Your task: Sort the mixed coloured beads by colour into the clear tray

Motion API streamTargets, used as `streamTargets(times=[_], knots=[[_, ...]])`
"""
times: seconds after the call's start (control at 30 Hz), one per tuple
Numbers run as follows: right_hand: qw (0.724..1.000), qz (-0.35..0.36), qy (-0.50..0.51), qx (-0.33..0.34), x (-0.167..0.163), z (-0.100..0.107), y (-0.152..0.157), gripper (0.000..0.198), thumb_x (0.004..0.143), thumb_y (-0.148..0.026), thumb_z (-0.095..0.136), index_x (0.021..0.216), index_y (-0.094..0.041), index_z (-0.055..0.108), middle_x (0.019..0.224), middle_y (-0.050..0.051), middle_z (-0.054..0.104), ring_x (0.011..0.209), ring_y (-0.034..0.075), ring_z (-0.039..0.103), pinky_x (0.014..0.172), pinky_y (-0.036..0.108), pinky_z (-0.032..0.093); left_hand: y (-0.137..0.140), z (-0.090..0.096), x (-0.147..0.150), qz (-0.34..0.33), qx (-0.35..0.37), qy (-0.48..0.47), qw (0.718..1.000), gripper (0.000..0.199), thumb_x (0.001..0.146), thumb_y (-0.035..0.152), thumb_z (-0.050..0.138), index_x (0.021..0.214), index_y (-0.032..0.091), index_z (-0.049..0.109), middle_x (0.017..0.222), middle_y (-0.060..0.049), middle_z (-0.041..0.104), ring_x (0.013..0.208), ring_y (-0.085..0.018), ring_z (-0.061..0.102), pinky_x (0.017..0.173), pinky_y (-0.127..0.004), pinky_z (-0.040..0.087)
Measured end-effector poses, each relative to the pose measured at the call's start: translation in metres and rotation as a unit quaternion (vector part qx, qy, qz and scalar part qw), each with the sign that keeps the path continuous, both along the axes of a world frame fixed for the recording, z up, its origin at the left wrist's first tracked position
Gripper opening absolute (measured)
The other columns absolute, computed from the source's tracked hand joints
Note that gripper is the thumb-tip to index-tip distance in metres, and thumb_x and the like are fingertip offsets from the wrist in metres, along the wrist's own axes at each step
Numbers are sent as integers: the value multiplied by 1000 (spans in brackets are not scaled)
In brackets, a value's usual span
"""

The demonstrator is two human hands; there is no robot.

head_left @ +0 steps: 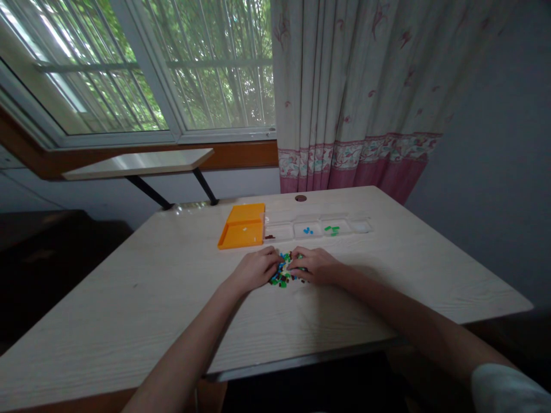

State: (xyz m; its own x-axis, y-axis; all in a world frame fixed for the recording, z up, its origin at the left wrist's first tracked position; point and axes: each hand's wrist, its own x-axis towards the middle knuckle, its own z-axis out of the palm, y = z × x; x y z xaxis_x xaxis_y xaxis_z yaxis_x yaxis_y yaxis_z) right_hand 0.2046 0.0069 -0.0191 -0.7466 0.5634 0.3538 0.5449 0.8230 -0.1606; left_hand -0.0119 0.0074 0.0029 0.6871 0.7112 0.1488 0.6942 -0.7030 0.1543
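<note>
In front of the orange tray (237,234), curling left hand (257,268) narrowly at small mixed pieces (283,276) lying front-right of it; farther right, curling right hand (317,265) likewise. Being unable to tell whether holding any; ideally pinching singly, lightly.

On my screen I see daylight in a barred window (148,63), green leaves (253,86) behind it, one flowered curtain (361,86), and a dim grey wall (486,149).

Left fingers (271,261) and right fingers (302,263) touch small pieces (283,283) (green, blue, brown) on a table (163,304)
</note>
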Motion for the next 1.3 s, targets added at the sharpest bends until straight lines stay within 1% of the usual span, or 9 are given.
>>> streamTargets(times=[0.1, 0.23, 0.33, 0.5, 0.73, 1.0, 1.3], knots=[[1000, -4, 7, 0, 0, 1, 0, 24, 86, -36, 43, 93, -24, 62, 100, 1, 55, 74, 9, 56, 65, 20, 42, 0, 0, 0, -1, -2, -7, 1000, 24, 83, 21, 39, 95, 22, 59, 88, -3, 54, 80, -15, 54, 70, -23, 41], [1000, 5, 12, 3, -1, 1, 0, 25, 86, -36, 42, 96, -24, 62, 98, 2, 55, 71, 8, 55, 64, 20, 41, 2, -2, 2, 1, -11, -15, 1000, 18, 82, 23, 41, 87, 21, 58, 85, -2, 54, 79, -14, 54, 68, -22, 41], [1000, 8, 7, 1, -3, 0, 0, 25, 86, -36, 43, 96, -24, 62, 99, 2, 55, 69, 8, 54, 63, 20, 41, 2, -3, 4, 10, -20, -26, 999, 14, 81, 23, 44, 84, 20, 58, 83, -1, 54, 77, -13, 53, 68, -21, 41], [1000, 2, 9, 2, -3, 0, 0, 25, 86, -35, 42, 96, -24, 62, 97, 2, 55, 70, 8, 54, 63, 20, 41, 2, -2, 5, 20, -35, -42, 998, 12, 79, 22, 46, 82, 19, 57, 79, -1, 55, 72, -12, 53, 62, -21, 39], [1000, -7, 12, 8, -3, -3, 2, 25, 86, -36, 43, 95, -24, 63, 97, 2, 55, 68, 8, 53, 61, 19, 39, 3, -3, 7, 16, -60, -57, 997, 12, 78, 22, 46, 82, 18, 57, 79, -1, 55, 71, -12, 52, 62, -21, 39], [1000, -20, 18, -8, -5, -2, 1, 23, 86, -32, 43, 95, -23, 62, 95, 1, 55, 73, 8, 54, 62, 19, 39, 2, -6, 6, -7, -41, -42, 998, 13, 81, 23, 41, 82, 19, 53, 84, -2, 52, 76, -14, 52, 66, -23, 40], [997, -61, 42, -12, -8, -7, 4, 18, 82, -32, 49, 91, -23, 62, 92, 1, 56, 76, 9, 54, 63, 19, 40, 0, -6, 10, 5, -32, -46, 998, 22, 88, 29, 30, 86, 18, 49, 86, -4, 49, 75, -14, 51, 66, -25, 42]])
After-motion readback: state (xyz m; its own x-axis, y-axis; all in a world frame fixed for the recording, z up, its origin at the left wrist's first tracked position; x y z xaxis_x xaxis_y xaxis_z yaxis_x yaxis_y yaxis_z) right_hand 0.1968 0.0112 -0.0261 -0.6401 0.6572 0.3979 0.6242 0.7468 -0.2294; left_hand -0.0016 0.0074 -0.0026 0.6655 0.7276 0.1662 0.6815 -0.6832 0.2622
